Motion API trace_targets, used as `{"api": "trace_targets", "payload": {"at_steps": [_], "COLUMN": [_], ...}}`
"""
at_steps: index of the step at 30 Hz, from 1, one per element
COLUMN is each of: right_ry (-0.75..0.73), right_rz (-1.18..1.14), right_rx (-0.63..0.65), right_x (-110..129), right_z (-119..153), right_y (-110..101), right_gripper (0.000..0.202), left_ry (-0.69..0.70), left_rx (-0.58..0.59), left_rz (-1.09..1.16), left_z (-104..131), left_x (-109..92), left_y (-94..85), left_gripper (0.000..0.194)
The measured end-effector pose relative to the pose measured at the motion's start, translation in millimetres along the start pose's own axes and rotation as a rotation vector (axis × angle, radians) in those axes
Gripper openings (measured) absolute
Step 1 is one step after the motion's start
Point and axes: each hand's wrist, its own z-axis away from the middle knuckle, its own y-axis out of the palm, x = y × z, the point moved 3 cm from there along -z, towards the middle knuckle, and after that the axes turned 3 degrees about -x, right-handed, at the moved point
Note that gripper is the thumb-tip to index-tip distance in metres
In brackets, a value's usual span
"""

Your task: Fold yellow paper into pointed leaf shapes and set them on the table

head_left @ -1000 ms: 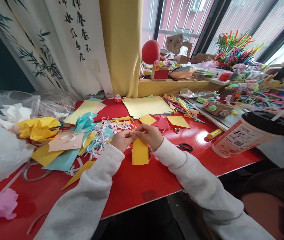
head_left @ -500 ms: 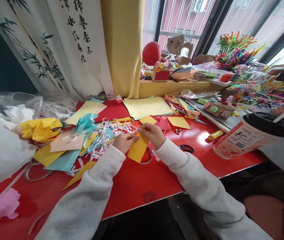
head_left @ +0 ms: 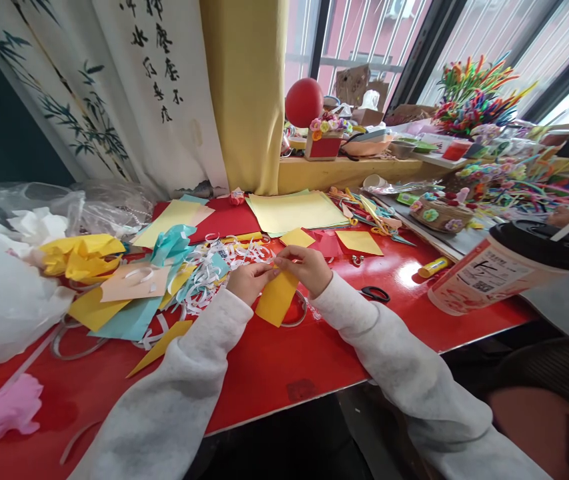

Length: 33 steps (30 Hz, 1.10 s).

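A piece of yellow paper (head_left: 277,299) is held by its upper edge between my two hands, over the red table (head_left: 259,380). My left hand (head_left: 250,283) pinches the paper's upper left corner with thumb and forefinger. My right hand (head_left: 309,269) grips the top of the same piece, its fingertips touching those of the left. Partly behind the paper lies a roll of tape or a ring (head_left: 298,313). Black-handled scissors (head_left: 375,293) rest right of my right wrist. Curly white paper strips (head_left: 204,273) are heaped left of my left hand.
On the right stands a large paper cup (head_left: 489,270) with a black lid and straw, near a glue stick (head_left: 433,268). Pale yellow sheets (head_left: 297,212) lie at the back. A white plastic bag (head_left: 9,300) and a pink crumpled paper (head_left: 7,410) are on the left.
My hands and the yellow paper stay almost in place. The view has shifted very slightly. At the far right, another person's hand has moved near the cup.
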Motion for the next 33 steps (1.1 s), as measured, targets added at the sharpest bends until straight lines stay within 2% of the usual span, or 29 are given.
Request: {"api": "trace_targets", "payload": {"at_steps": [5,8,10,12,14,16,18,21,23,27,33], "right_ry": [0.051,0.099,0.169,0.281,0.386,0.433,0.433,0.402,0.388,0.433,0.476], "right_rz": [-0.064,-0.176,-0.308,-0.450,-0.526,-0.547,-0.546,-0.500,-0.469,-0.497,-0.504], "right_rx": [-0.265,-0.346,-0.360,-0.305,-0.144,0.008,0.031,-0.051,-0.017,0.205,0.287], "right_x": [-9.6,-13.0,-12.9,-11.9,-10.3,-9.6,-11.4,-15.6,-16.7,-16.4,-13.0], "right_z": [-5.6,-8.4,-9.0,-8.5,-7.0,-4.8,-3.6,-3.7,-3.7,-0.6,3.1], "right_y": [-21.2,-26.6,-24.7,-18.4,-9.1,-1.5,0.9,-0.6,0.8,10.0,14.8], "right_gripper": [0.024,0.026,0.028,0.034,0.037,0.038,0.038,0.037,0.037,0.039,0.031], "left_ry": [-0.026,-0.029,-0.055,-0.090,-0.121,-0.130,-0.136,-0.155,-0.159,-0.152,-0.088], "left_rx": [0.045,0.052,-0.004,-0.096,-0.151,-0.146,-0.084,0.095,0.122,-0.034,-0.190], "left_rz": [0.088,0.095,0.077,0.088,0.134,0.160,0.189,0.281,0.321,0.238,-0.069], "left_z": [4.5,7.3,7.9,7.2,5.4,3.2,1.6,1.8,2.2,-0.3,-5.0], "left_x": [-8.2,-16.2,-18.8,-18.0,-14.3,-10.0,-6.5,-4.9,-4.6,-0.1,3.8], "left_y": [2.4,-0.7,-5.3,-10.2,-12.1,-10.5,-6.0,3.2,5.3,-0.8,-12.1], "left_gripper": [0.036,0.034,0.034,0.036,0.038,0.038,0.038,0.038,0.038,0.039,0.036]}}
